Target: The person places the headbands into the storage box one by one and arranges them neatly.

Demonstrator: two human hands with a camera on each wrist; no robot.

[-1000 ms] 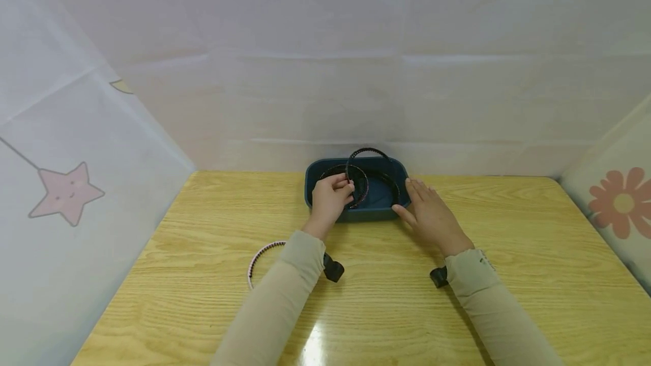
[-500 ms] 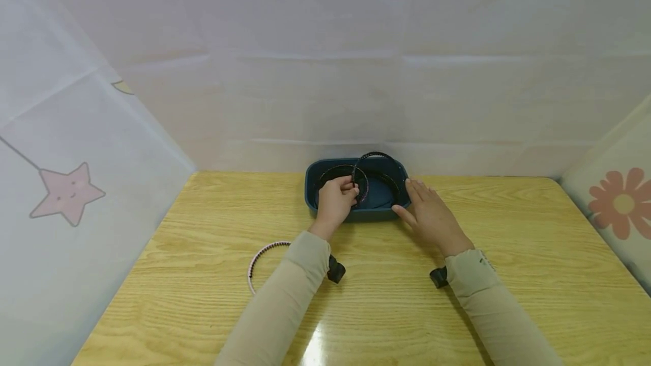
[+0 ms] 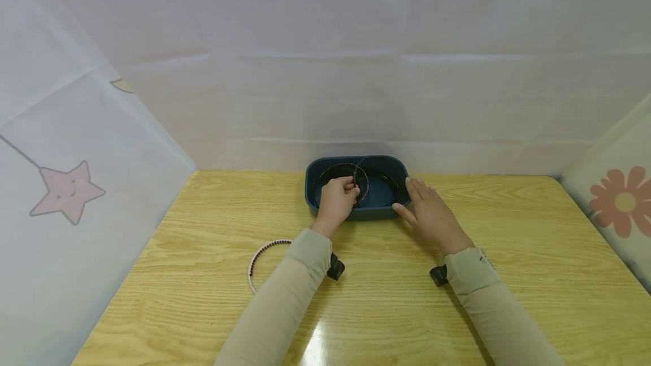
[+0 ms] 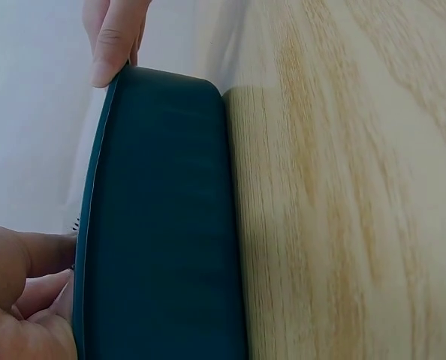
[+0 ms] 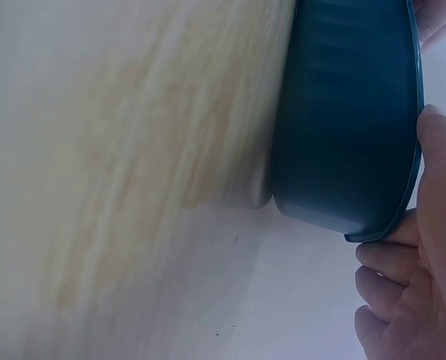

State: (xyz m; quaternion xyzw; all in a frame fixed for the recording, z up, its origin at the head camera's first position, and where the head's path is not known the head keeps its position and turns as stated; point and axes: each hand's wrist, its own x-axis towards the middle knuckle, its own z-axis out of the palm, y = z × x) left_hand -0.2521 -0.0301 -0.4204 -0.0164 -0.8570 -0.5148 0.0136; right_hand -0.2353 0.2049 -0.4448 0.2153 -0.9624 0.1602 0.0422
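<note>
My left hand [image 3: 335, 202] reaches over the near side of a dark blue bin [image 3: 373, 215] and pinches a thin black toothed headband [image 3: 355, 169] between thumb and fingers. In the left wrist view, a few of its teeth show beside the fingers, above the bin's rim [image 4: 89, 202]. Other dark headbands lie inside; one sparkly curve [image 3: 367, 185] is just right of that hand, and another dark band [image 3: 393, 182] follows the right end. My right hand [image 3: 432, 216] rests against the bin's near right corner, thumb on the front rim and fingers extended along the end.
A pink headband with dark teeth [image 3: 251, 263] lies on the wooden table [image 3: 203, 230], partly covered by the left sleeve [image 3: 280, 298]. Behind the bin hangs a pale cloth backdrop [image 3: 325, 100]. Black wrist mounts [image 3: 335, 268] sit under both cuffs.
My left hand has moved slightly right and lowered the pinched headband, whose upper arc stood above the far rim and is now down inside the bin. The right hand has stayed put.
</note>
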